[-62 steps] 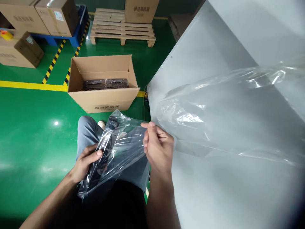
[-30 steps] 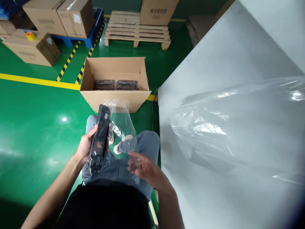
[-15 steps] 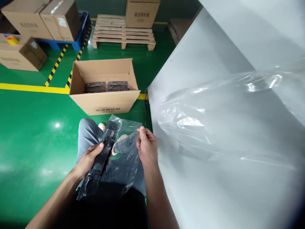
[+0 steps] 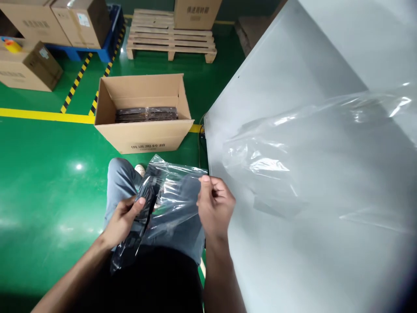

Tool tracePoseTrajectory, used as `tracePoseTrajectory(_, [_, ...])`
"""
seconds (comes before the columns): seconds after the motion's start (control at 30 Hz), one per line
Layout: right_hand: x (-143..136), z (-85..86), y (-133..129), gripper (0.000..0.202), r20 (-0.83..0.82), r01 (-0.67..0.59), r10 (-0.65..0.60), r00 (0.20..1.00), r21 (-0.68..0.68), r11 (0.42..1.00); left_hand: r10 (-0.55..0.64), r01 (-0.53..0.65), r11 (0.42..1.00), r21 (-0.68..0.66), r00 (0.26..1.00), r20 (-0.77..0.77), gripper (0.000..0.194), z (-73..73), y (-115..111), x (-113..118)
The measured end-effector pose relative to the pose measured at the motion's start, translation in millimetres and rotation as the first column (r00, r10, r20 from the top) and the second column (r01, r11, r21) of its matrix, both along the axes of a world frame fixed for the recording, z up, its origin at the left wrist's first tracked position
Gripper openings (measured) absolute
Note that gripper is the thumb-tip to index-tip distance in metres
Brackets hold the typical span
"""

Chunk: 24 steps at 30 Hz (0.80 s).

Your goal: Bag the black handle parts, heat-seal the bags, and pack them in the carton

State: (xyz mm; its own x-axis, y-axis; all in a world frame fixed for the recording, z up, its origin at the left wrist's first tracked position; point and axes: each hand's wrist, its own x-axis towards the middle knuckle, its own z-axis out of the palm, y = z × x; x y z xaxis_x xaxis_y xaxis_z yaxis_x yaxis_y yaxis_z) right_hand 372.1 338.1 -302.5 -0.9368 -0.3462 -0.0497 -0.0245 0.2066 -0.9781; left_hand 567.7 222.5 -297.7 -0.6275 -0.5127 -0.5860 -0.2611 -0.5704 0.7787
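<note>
My left hand (image 4: 125, 217) is wrapped round a long dark part (image 4: 148, 198) inside clear plastic, held slantwise over my lap. From that part the clear plastic bag (image 4: 179, 191) stretches to the right. Its upper right edge is pinched between the thumb and fingers of my right hand (image 4: 215, 200). Beyond my knees stands an open cardboard box (image 4: 146, 137) with several dark, plastic-wrapped pieces (image 4: 146, 114) lying in it.
A pale grey surface (image 4: 293, 261) fills the right side, with a large clear plastic sheet (image 4: 267, 165) over it. Farther off are a wooden pallet (image 4: 156, 32), a blue pallet (image 4: 106, 52) with cartons (image 4: 86, 26), and another carton (image 4: 26, 65) at the left.
My right hand has moved right and pulled the plastic bag out wider and tauter. My left hand still holds the dark part, now slightly lower.
</note>
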Motion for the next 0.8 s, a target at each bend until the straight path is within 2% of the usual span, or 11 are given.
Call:
tracePoseTrajectory(0.13, [-8, -12.5, -3, 0.049, 0.139, -0.054, 0.058, 0.989, -0.031, 0.998, -0.094, 0.101, 0.987, 0.123, 0.994, -0.062, 0.059, 2.6, 4, 5])
tracePoseTrajectory(0.27, [-13, -22.3, -10, 0.051, 0.259, -0.063, 0.094, 0.961, -0.127, 0.99, -0.063, 0.087, 0.963, 0.255, 0.993, -0.103, 0.061, -3.3, 2, 9])
tracePoseTrajectory(0.4, [-12, -14.0, -11, 0.051, 0.396, -0.048, 0.153, 0.905, -0.262, 0.964, -0.018, 0.034, 0.945, 0.327, 0.998, -0.052, 0.063, -10.2, -3, 4])
tracePoseTrajectory(0.5, [-10, -8.0, -7, 0.05, 0.448, -0.028, 0.171, 0.878, -0.309, 0.951, -0.018, 0.02, 0.958, 0.286, 1.0, -0.011, 0.064, -12.1, -6, -2])
tracePoseTrajectory(0.63, [-9, -9.4, 2, 0.052, 0.362, 0.008, 0.061, 0.93, -0.186, 0.982, -0.083, 0.084, 0.988, 0.127, 0.996, -0.015, 0.064, -12.8, -9, -2])
tracePoseTrajectory(0.73, [-5, -6.7, 10, 0.054, 0.183, 0.094, -0.079, 0.98, -0.074, 0.993, -0.112, 0.111, 0.993, 0.038, 0.993, 0.03, 0.061, -12.6, -13, 1])
tracePoseTrajectory(0.8, [4, -0.6, 12, 0.048, 0.03, 0.15, -0.149, 0.988, -0.026, 0.988, -0.085, 0.085, 0.996, 0.012, 0.995, 0.042, 0.06, -11.7, -15, 2])
